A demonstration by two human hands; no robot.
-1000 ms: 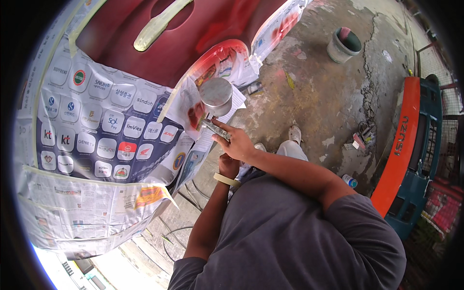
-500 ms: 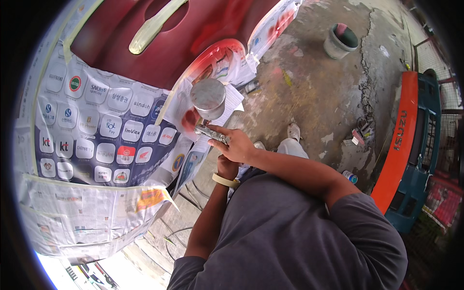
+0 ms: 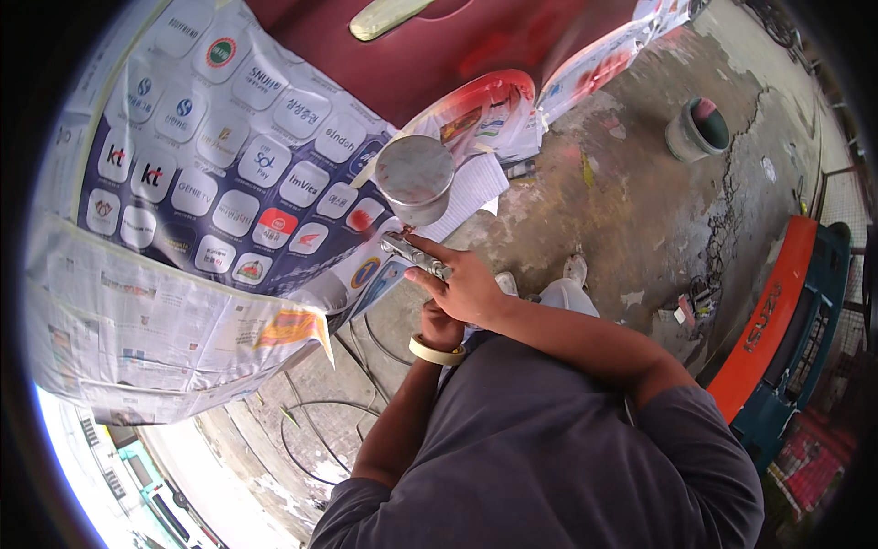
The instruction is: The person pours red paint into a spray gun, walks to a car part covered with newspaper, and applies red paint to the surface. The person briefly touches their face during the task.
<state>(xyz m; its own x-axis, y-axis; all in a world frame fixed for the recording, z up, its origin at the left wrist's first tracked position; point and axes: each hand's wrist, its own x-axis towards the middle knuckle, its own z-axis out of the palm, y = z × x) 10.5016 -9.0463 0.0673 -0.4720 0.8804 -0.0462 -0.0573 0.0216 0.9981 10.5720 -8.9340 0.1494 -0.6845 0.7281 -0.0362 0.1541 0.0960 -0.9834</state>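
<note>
Hands [image 3: 457,297] both seemingly grip spray gun [image 3: 416,252] just beside newspaper masking [image 3: 183,302]; concrete floor [image 3: 622,210] lies open rightward.

1. The spray gun [image 3: 416,253] and its metal cup [image 3: 414,179] sit just beside the newspaper masking [image 3: 210,220] on the left, leaving little room there.
2. Far ahead, the red car panel [image 3: 476,41] blocks passage.
3. The concrete floor [image 3: 631,210] on the right lies open up to the bucket [image 3: 697,130].
</note>
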